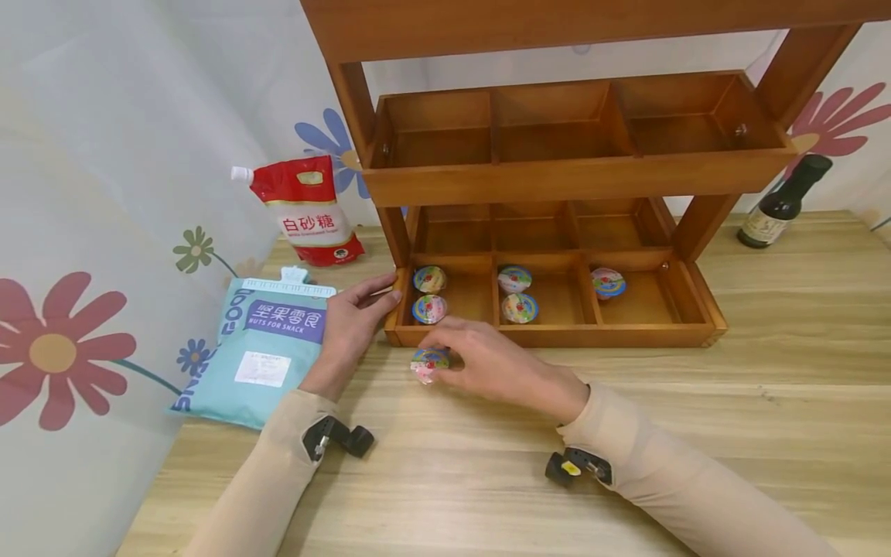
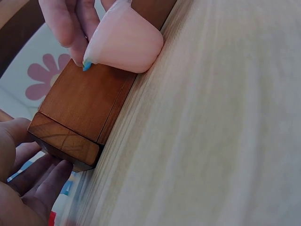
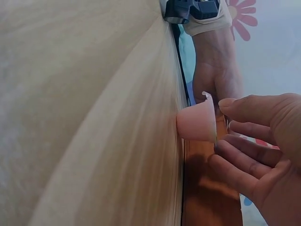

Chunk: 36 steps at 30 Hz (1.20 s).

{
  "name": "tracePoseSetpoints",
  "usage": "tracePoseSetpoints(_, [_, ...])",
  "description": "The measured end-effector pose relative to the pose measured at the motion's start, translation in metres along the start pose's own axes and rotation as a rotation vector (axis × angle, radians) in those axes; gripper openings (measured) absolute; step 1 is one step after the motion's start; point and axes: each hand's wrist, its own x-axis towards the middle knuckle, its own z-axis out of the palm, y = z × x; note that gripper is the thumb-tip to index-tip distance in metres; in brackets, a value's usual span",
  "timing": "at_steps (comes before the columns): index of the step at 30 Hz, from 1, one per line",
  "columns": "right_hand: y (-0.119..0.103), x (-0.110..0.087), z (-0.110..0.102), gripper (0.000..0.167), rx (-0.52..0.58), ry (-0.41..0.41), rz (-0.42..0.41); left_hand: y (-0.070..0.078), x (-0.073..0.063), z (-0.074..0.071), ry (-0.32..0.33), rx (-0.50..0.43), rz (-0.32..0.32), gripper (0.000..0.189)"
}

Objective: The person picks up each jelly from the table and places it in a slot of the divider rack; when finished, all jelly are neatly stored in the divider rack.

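Note:
My right hand (image 1: 490, 360) pinches a small pudding cup (image 1: 426, 371) at its rim, in front of the wooden rack's lowest tray (image 1: 557, 336). The cup has pink contents and a colourful printed lid; the right wrist view shows its base (image 3: 190, 125) right at the tabletop, with thumb and fingertips at the lid's edge. My left hand (image 1: 351, 317) rests against the left end of that tray, its fingers fairly straight; in the left wrist view they touch the corner block (image 2: 66, 141). Similar cups sit in the front compartments: two at left (image 1: 429, 309), two in the middle (image 1: 520, 308), one at right (image 1: 608, 284).
A blue nut snack bag (image 1: 264, 379) with a clip lies left of my left hand. Behind it stands a red and white sugar pouch (image 1: 309, 220). The rack's upper tier (image 1: 571, 178) overhangs the lowest tray. A dark bottle (image 1: 783, 205) stands at the right.

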Motion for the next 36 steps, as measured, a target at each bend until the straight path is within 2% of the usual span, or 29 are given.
tracePoseSetpoints(12, [-0.003, -0.001, 0.004, 0.028, -0.035, -0.005, 0.0, -0.002, 0.0, 0.0, -0.001, -0.03, -0.02, 0.036])
tracePoseSetpoints(20, [-0.002, -0.001, 0.008, 0.028, -0.031, -0.008, 0.003, -0.002, 0.001, 0.0, -0.007, -0.008, -0.025, 0.037])
tracePoseSetpoints(30, [-0.003, -0.002, 0.012, 0.037, -0.069, -0.042, 0.059, -0.001, 0.001, 0.0, -0.009, -0.016, -0.033, 0.038])
tracePoseSetpoints(36, [-0.004, -0.004, 0.013, 0.039, -0.068, -0.031, 0.052, -0.001, 0.001, 0.001, -0.009, -0.033, -0.035, 0.038])
